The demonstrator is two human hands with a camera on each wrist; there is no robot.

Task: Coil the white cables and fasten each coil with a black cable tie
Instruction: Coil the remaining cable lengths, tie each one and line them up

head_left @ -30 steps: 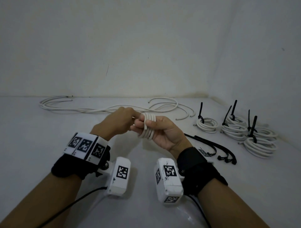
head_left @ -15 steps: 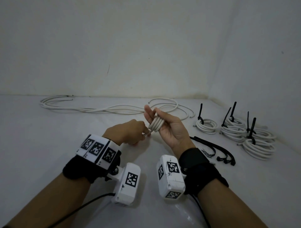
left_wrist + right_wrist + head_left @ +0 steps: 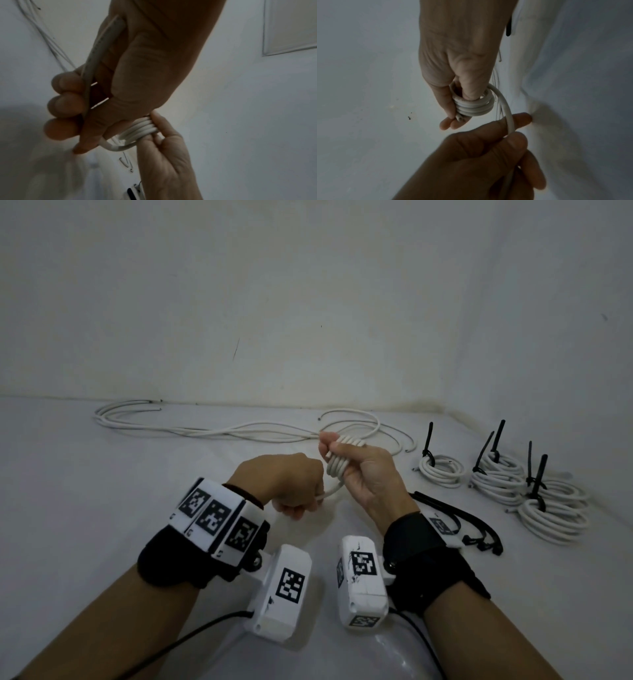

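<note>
White surface (image 3: pixel 85 525) at frame centre: the right hand (image 3: pixel 368 474) grips the coil (image 3: pixel 339 462), whose free cable tail (image 3: pixel 330 491) runs lower left into the left hand (image 3: pixel 284 484), fingers closed round it.

White floor (image 3: pixel 85 525) with tied coils (image 3: pixel 442 472)

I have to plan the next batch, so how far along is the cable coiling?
Done: several tied coils sit at right, each with a black tie. In hand: the right hand holds a half-wound coil while the left hand feeds its loose cable end. Left: loose cables by the wall and spare ties.
</note>
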